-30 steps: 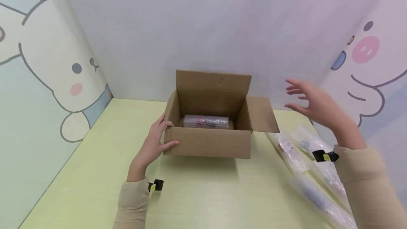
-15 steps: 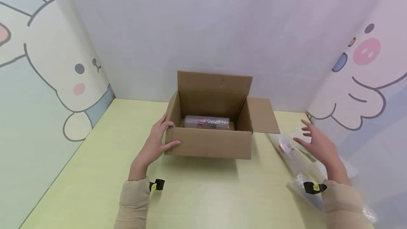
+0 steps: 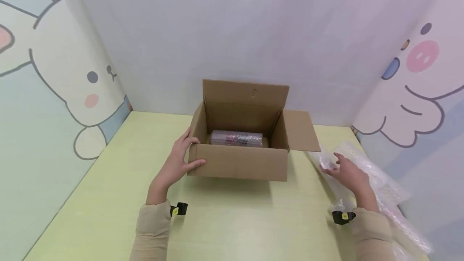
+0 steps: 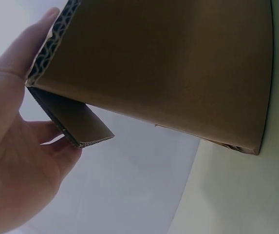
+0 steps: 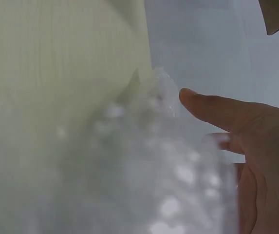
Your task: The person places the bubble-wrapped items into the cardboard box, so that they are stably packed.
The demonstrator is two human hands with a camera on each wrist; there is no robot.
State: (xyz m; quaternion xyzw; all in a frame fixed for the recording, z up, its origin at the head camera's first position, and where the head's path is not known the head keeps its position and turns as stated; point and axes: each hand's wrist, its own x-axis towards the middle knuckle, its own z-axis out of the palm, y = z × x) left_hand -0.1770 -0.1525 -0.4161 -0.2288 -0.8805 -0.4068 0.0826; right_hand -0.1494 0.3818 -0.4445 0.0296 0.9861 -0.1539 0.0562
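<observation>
In the head view an open cardboard box [image 3: 237,162] stands mid-table, its back flap upright and its right flap [image 3: 301,131] folded outward. Inside lies a bubble-wrapped package [image 3: 236,138]. My left hand [image 3: 176,159] grips the box's left front corner, thumb on the front wall; the left wrist view shows the palm [image 4: 17,170] beside the cut cardboard edge. At the right, my right hand [image 3: 349,175] hovers over bubble-wrapped packages [image 3: 388,188], thumb and fingers apart. Blurred bubble wrap [image 5: 163,161] fills the near part of the right wrist view, beside the thumb; contact is unclear.
Several bubble-wrapped packages overlap along the table's right side, partly hidden by my right forearm. A pale wall [image 3: 246,27] rises close behind the box. Cartoon-printed walls flank the yellow-green table [image 3: 232,224].
My right hand has come down and leftward from the air at the right to the bubble-wrapped packages, which have shifted somewhat. The left hand keeps its hold on the box.
</observation>
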